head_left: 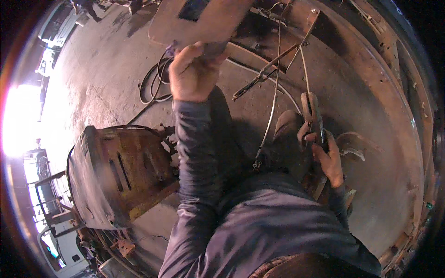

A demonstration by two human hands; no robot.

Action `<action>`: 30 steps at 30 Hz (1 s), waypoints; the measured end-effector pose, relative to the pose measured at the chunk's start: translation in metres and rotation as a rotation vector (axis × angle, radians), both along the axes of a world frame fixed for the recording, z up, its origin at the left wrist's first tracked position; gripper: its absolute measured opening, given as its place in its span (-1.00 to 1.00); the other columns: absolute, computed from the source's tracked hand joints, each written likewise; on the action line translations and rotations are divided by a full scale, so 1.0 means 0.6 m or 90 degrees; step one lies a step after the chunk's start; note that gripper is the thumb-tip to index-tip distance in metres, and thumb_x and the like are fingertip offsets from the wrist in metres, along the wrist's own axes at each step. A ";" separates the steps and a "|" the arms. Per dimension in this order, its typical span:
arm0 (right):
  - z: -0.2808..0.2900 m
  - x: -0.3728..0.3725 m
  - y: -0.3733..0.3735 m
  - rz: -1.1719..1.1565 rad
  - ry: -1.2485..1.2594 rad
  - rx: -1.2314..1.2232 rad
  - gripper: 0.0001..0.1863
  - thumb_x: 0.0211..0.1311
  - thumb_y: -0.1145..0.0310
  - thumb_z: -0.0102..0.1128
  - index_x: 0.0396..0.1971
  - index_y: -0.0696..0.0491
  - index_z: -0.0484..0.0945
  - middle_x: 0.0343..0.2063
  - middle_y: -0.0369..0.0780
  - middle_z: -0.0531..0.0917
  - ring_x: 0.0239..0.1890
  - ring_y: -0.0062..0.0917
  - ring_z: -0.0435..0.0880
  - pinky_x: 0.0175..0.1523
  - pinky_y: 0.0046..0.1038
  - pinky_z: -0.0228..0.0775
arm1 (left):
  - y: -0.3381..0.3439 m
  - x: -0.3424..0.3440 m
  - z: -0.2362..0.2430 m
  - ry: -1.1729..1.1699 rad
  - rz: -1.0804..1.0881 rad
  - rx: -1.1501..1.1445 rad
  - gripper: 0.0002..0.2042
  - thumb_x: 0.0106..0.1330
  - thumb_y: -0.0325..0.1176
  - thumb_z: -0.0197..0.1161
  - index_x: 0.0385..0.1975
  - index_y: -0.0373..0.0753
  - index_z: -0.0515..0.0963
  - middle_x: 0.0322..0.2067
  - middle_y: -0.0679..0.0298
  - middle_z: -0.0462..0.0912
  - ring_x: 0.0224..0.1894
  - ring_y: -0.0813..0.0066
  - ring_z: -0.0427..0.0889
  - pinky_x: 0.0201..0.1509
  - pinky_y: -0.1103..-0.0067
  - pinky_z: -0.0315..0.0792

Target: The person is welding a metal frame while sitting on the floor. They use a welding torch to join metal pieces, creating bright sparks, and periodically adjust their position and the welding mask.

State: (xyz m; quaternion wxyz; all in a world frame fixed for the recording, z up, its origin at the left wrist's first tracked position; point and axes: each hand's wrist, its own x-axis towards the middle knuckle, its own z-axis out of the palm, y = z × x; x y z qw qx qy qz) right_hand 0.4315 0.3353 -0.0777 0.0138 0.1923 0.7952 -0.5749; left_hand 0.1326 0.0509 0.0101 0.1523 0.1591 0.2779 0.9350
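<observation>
closest to the view, a brown welding shield [208, 31] with a dark rectangular window [193, 9] is gripped near its lower edge by the left hand [194, 72]; its fingers are partly lost in shadow. lower and to the right, what appears to be an electrode holder [315, 111] is clasped in the right hand [330, 160], and a thin rod [304, 69] is aimed away from it. at the left, a rusted, slotted metal housing [139, 167] is seen beside the left sleeve [197, 153]. farther off, a cable [141, 90] is looped on the floor [111, 78], which is bordered at the right by a rusty steel beam [382, 67].
</observation>
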 end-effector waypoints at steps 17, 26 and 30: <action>0.047 -0.220 -0.110 0.023 -0.041 0.221 -0.32 0.40 0.31 0.22 0.41 0.23 0.19 0.28 0.14 0.45 0.33 -0.07 0.47 0.39 -0.26 0.26 | 0.038 -0.129 -0.152 0.293 0.258 -0.522 -0.68 0.14 -0.68 0.23 -0.08 -0.26 0.56 -0.19 0.22 0.68 -0.07 0.30 0.65 0.09 0.40 0.48; 0.001 -0.282 -0.145 -0.032 -0.051 0.251 -0.35 0.43 0.36 0.15 0.42 0.24 0.17 0.29 0.21 0.40 0.37 0.05 0.38 0.37 -0.22 0.27 | 0.049 -0.130 -0.116 -0.112 0.061 -0.281 -0.60 0.15 -0.68 0.22 0.03 -0.27 0.49 -0.09 0.18 0.65 -0.06 0.23 0.63 0.11 0.34 0.48; -0.016 -0.293 -0.146 -0.069 -0.099 0.262 -0.37 0.45 0.34 0.12 0.42 0.23 0.20 0.38 0.11 0.33 0.47 -0.16 0.26 0.51 -0.32 0.04 | 0.048 -0.124 -0.120 -0.085 0.025 -0.329 -0.60 0.18 -0.65 0.21 0.06 -0.30 0.47 -0.10 0.16 0.65 -0.08 0.23 0.63 0.07 0.37 0.49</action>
